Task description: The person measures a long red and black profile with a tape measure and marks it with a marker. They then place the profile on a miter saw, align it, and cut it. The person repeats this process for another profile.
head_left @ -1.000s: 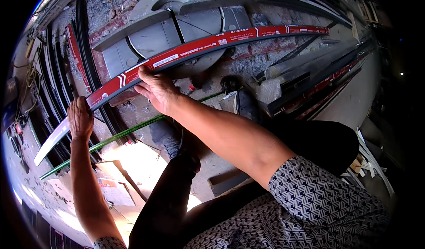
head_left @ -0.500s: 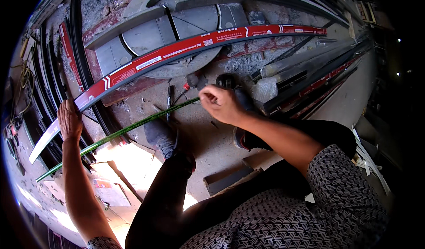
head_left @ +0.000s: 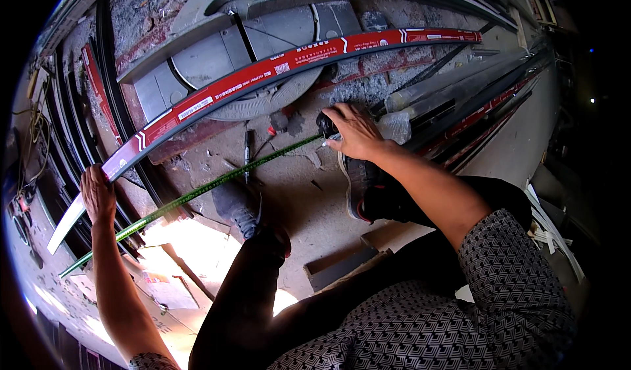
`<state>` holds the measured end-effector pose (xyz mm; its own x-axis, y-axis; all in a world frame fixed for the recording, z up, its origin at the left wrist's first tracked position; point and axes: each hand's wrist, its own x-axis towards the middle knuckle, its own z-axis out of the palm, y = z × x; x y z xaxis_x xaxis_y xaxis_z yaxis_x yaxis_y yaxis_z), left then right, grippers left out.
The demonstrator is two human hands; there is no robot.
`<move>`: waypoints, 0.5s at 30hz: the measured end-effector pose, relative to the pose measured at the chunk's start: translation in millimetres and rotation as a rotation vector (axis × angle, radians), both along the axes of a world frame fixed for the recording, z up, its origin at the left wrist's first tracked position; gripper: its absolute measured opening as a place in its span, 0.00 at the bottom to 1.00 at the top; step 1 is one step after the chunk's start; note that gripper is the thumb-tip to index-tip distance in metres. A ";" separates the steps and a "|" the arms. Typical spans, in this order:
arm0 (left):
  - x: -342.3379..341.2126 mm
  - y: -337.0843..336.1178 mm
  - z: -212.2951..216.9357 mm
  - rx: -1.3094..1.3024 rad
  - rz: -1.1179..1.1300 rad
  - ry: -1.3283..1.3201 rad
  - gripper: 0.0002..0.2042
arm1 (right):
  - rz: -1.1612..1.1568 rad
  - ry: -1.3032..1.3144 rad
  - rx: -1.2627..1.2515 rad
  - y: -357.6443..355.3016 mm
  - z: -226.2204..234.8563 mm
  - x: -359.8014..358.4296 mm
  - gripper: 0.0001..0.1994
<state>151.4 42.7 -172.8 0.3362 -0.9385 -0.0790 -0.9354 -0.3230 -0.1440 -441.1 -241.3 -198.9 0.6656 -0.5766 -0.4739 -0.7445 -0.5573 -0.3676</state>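
Note:
A long profile wrapped in red film lies across the grey round table of a chop saw. My left hand grips its left end. My right hand closes over a dark tape measure case on the floor, from which a green tape runs left and down toward my left hand. My two shoes rest on the dusty concrete below the saw.
Black and silver profiles lie stacked at the left and at the right. A marker pen lies on the floor by the tape. A dark offcut sits near my knee.
My right hand has left the red-wrapped profile and moved right and down to the tape measure case. My left hand has stayed on the profile's left end.

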 end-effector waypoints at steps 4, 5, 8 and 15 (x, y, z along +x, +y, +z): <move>-2.2 1.1 0.0 0.013 0.036 0.026 0.20 | 0.035 0.117 0.069 -10.5 5.9 14.3 0.40; -2.4 0.6 3.7 0.006 0.035 0.027 0.20 | 0.038 0.120 0.084 -12.7 4.9 17.0 0.40; -7.7 -4.6 8.7 -0.011 0.054 0.035 0.22 | 0.061 0.132 0.095 -16.9 2.0 18.3 0.41; -14.8 -6.4 11.0 -0.015 0.122 0.056 0.26 | 0.141 0.191 0.127 -21.1 6.3 27.5 0.37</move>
<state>136.6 36.3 -161.8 0.4434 -0.8921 -0.0869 -0.8955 -0.4366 -0.0865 -413.6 -262.5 -192.6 0.6269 -0.4119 -0.6613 -0.7252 -0.6189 -0.3019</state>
